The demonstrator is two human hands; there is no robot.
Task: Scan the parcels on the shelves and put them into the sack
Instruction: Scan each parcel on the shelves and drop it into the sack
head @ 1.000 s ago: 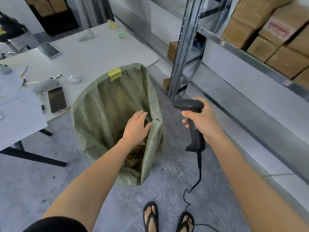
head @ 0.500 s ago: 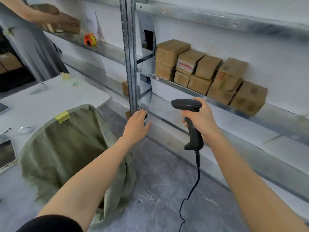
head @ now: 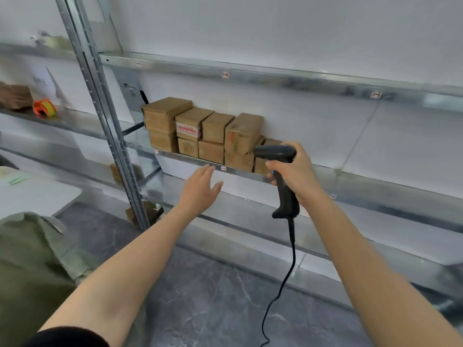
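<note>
Left hand point(head: 200, 189) empty, reaching toward the small brown cardboard parcels point(head: 200, 131); right hand point(head: 293, 171) gripping the black corded handheld barcode scanner point(head: 285, 204).
Parcels are stacked two high on the grey metal shelf point(head: 350, 179), centre frame. Left fingers are straight, just below the shelf edge and touching nothing. The scanner head sits in front of the right-end boxes. Boxes look light, stiff, matte, not slippery. Probably a one-hand pick: span a top-row box across its side faces. Soft green woven sack point(head: 30, 266) is at lower left.
</note>
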